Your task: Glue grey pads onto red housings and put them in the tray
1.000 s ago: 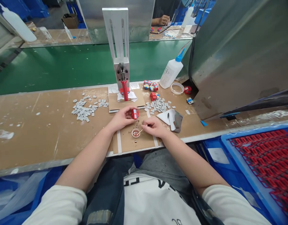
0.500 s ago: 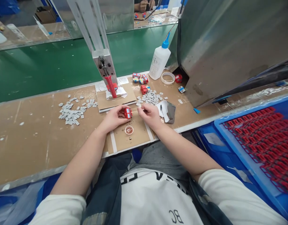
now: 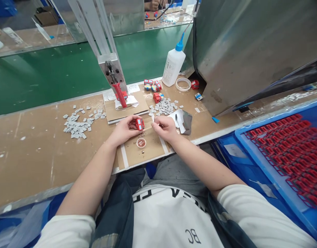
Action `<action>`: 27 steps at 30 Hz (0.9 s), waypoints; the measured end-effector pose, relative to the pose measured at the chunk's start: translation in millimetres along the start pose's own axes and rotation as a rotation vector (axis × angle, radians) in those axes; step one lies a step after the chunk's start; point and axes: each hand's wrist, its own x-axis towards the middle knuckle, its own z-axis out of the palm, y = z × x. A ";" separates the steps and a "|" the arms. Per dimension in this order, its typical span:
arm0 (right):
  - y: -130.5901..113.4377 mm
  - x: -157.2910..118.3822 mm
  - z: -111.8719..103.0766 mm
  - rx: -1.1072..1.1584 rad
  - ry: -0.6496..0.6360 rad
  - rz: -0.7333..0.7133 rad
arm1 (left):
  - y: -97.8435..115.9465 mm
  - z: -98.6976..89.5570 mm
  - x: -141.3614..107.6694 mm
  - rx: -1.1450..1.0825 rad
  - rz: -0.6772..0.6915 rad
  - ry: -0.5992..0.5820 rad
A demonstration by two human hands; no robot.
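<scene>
My left hand [image 3: 127, 129] is closed on a small red toy vehicle [image 3: 139, 124] with light blue windows, its side turned toward me. To its right, my right hand [image 3: 164, 128] pinches a thin pale stick [image 3: 148, 128], whose tip points at the toy; I cannot tell whether they touch. Just below them stands a small round cup [image 3: 141, 143] holding reddish-brown liquid. Dark drips spot the cardboard [image 3: 134, 156] around it.
A clamp press with a red handle [image 3: 120, 95] rises behind my hands. Grey tile pieces [image 3: 77, 125] lie left, more [image 3: 165, 107] on the right. A white bottle [image 3: 173, 67], tape roll [image 3: 183, 84] and grey cloth [image 3: 186, 123] are farther right. A blue crate [image 3: 241, 137] holds red parts.
The stick's tip has moved slightly down and away from the toy vehicle. My left hand keeps its hold on the toy. The whole view has shifted slightly.
</scene>
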 end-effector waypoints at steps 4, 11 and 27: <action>-3.4 -6.6 4.0 -0.008 -0.432 -0.128 | -1.7 -2.1 0.6 -0.036 0.008 0.002; 10.1 20.1 -16.3 -0.336 0.041 0.169 | -6.7 -3.2 3.8 -0.135 0.036 0.049; 21.9 79.6 -17.3 -0.814 -0.107 0.378 | -11.4 -2.9 5.6 -0.162 0.066 0.051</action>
